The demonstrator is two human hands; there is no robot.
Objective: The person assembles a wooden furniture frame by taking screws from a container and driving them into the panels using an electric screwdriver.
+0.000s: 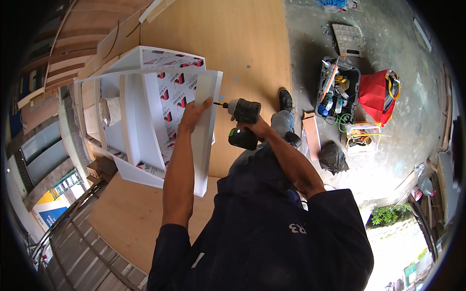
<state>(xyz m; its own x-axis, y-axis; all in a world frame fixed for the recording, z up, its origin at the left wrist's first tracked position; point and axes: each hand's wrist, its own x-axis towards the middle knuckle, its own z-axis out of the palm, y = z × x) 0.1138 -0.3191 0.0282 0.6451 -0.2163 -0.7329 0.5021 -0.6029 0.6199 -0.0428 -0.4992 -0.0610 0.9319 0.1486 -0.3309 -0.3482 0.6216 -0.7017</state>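
Note:
My right hand [257,127] is wrapped round the handle of a cordless drill [248,111], which has a dark body and a green-marked battery. Its bit points left at the outer face of a white panel [206,145]; whether the tip touches cannot be made out. My left hand [194,114] grips that panel near the bit, fingertips on its face. The panel forms the near side of a white cabinet frame [150,106] with shelves and dividers. Its inner back board [167,92] carries red and black printing.
Under the cabinet lies a large plywood sheet [252,48]. On the concrete floor to the right stand a black tool crate [320,89], a red bag [374,94], a black plastic bag [334,157] and an organiser case [348,40]. Metal railings [82,242] run at lower left.

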